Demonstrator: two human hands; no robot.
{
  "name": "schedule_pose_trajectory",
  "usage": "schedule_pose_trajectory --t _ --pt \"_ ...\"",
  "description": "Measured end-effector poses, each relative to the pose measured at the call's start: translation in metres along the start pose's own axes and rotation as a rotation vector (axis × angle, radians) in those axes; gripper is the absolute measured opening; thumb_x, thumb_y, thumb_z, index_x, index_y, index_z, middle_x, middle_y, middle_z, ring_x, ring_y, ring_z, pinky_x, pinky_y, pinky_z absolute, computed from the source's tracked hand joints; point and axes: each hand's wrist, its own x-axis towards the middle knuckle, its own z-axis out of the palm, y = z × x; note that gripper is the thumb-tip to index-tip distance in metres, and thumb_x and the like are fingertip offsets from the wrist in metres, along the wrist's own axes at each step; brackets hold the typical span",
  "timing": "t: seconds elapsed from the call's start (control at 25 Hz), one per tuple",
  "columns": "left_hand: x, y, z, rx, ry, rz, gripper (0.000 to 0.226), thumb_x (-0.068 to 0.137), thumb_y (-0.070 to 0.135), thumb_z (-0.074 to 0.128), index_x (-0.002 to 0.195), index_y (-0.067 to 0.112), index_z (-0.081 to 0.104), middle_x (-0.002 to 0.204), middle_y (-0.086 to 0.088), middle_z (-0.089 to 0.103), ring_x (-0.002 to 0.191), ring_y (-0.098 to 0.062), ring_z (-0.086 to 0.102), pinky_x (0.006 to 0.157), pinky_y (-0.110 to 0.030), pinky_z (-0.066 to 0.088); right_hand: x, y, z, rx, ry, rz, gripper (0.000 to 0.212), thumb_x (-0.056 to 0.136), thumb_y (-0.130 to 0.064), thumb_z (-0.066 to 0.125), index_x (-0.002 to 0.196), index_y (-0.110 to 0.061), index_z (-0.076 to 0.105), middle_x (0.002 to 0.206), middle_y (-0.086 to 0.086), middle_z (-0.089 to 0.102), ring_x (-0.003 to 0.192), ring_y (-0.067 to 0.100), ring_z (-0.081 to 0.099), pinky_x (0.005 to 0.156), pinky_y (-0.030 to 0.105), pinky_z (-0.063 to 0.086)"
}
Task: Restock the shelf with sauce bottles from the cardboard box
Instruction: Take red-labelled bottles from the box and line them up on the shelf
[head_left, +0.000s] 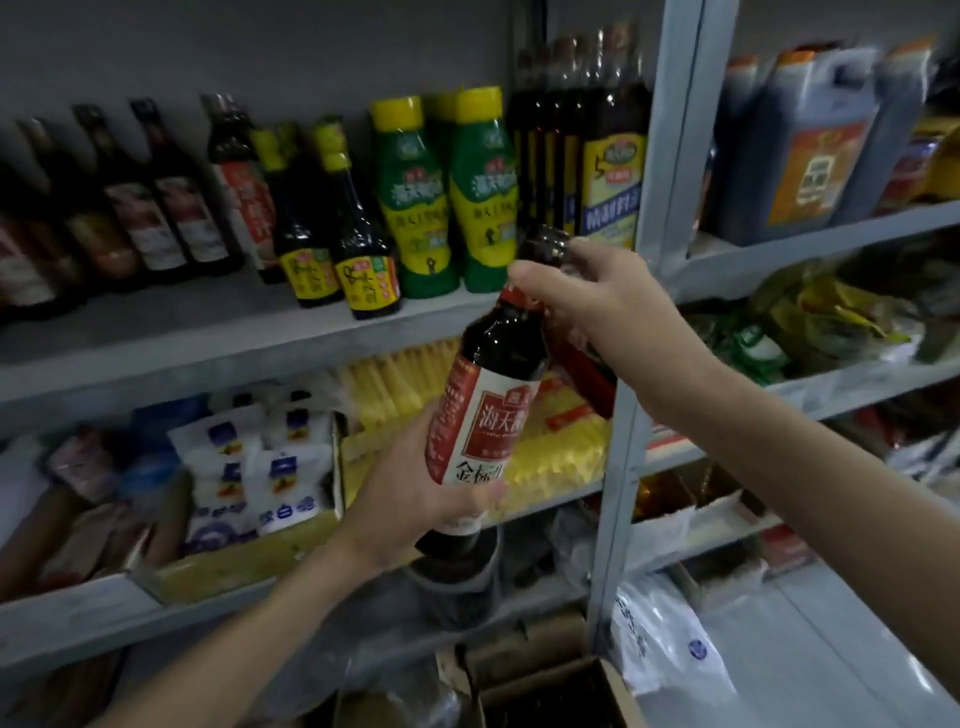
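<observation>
A dark sauce bottle (491, 415) with a red and white label is tilted in front of the shelves. My left hand (415, 493) grips its lower body from the left. My right hand (587, 296) is wrapped round its neck just below the dark cap (545, 241). Part of a second bottle with a red label (589, 376) shows under my right palm; how it is held is hidden. The upper shelf board (208, 338) carries rows of sauce bottles. The open cardboard box (550, 691) sits on the floor below, its inside dark.
Green and yellow squeeze bottles (441, 197) and small dark bottles (363, 260) stand right behind my hands. A grey shelf post (644, 260) rises to the right, with large jugs (810, 145) beyond it. White bags (249, 467) and yellow packets (561, 452) fill the lower shelf.
</observation>
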Motion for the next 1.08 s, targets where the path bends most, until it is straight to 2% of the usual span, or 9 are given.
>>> schedule_pose_trajectory --t 0.12,0.2,0.32,0.44,0.56,0.76,0.84,0.96,1.08 --pt "-0.017 0.036 -0.031 -0.013 0.125 -0.002 0.073 0.056 0.039 0.085 0.121 0.033 0.052 0.106 0.004 0.073 0.096 -0.017 0.072 0.081 -0.031 0.058 0.001 -0.024 0.03 0.045 -0.223 0.011 0.031 0.09 -0.04 0.068 0.113 -0.02 0.067 0.094 -0.015 0.076 0.08 -0.006 0.07 0.066 0.008 0.051" --pt "-0.029 0.05 -0.052 0.013 0.198 -0.015 0.073 0.053 0.042 0.085 0.118 0.035 0.051 0.105 0.004 0.072 0.094 -0.017 0.072 0.082 -0.036 0.057 0.002 -0.034 0.055 0.125 -0.327 0.04 0.038 0.088 -0.036 0.071 0.121 -0.02 0.063 0.1 -0.01 0.077 0.085 -0.004 0.071 0.065 0.006 0.051" --pt "-0.04 0.059 -0.086 0.082 0.261 -0.043 0.072 0.052 0.044 0.084 0.114 0.036 0.05 0.098 0.011 0.072 0.087 -0.011 0.072 0.074 -0.028 0.054 0.012 -0.042 0.094 0.301 -0.345 0.094 0.048 0.083 -0.025 0.078 0.125 -0.02 0.057 0.107 -0.004 0.076 0.091 0.002 0.073 0.07 0.013 0.055" --pt "-0.049 0.056 -0.122 0.131 0.315 -0.07 0.073 0.05 0.046 0.084 0.112 0.034 0.049 0.094 0.01 0.073 0.081 -0.01 0.072 0.071 -0.025 0.056 0.025 -0.045 0.138 0.472 -0.38 0.188 0.042 0.083 -0.019 0.077 0.12 -0.012 0.061 0.108 0.006 0.077 0.097 0.016 0.075 0.079 0.025 0.059" --pt "-0.055 0.043 -0.175 0.144 0.321 -0.101 0.069 0.056 0.036 0.088 0.112 0.03 0.048 0.093 0.007 0.074 0.081 -0.014 0.073 0.071 -0.03 0.06 0.039 -0.049 0.195 0.453 -0.447 0.219 0.03 0.083 -0.014 0.076 0.11 -0.003 0.068 0.104 0.013 0.077 0.098 0.026 0.075 0.085 0.033 0.061" --pt "-0.057 0.022 -0.289 0.245 0.314 -0.051 0.055 0.069 0.033 0.088 0.109 0.031 0.05 0.091 0.01 0.073 0.08 -0.007 0.071 0.07 -0.026 0.058 0.081 -0.08 0.294 0.405 -0.304 0.169 0.026 0.081 -0.015 0.08 0.1 0.001 0.072 0.092 0.012 0.079 0.087 0.024 0.077 0.079 0.032 0.062" --pt "-0.057 0.012 -0.337 0.307 0.35 -0.031 0.05 0.071 0.043 0.084 0.11 0.038 0.053 0.093 0.013 0.072 0.082 -0.002 0.069 0.073 -0.026 0.057 0.104 -0.1 0.335 0.374 -0.263 0.109 0.022 0.08 -0.014 0.08 0.097 -0.002 0.072 0.091 0.011 0.079 0.086 0.022 0.077 0.079 0.03 0.061" --pt "-0.056 -0.005 -0.396 0.412 0.345 -0.051 0.059 0.062 0.059 0.082 0.11 0.043 0.053 0.096 0.015 0.071 0.09 0.0 0.067 0.079 -0.029 0.057 0.133 -0.122 0.385 0.343 -0.198 0.022 0.02 0.08 -0.014 0.081 0.095 -0.005 0.071 0.091 0.009 0.078 0.087 0.02 0.077 0.08 0.03 0.061" --pt "-0.053 -0.02 -0.434 0.367 0.331 -0.034 0.057 0.065 0.05 0.084 0.111 0.037 0.053 0.099 0.014 0.072 0.087 0.006 0.067 0.081 -0.028 0.058 0.151 -0.131 0.417 0.295 -0.223 -0.026 0.027 0.082 -0.014 0.079 0.104 -0.002 0.069 0.095 0.008 0.078 0.09 0.019 0.076 0.081 0.031 0.061"
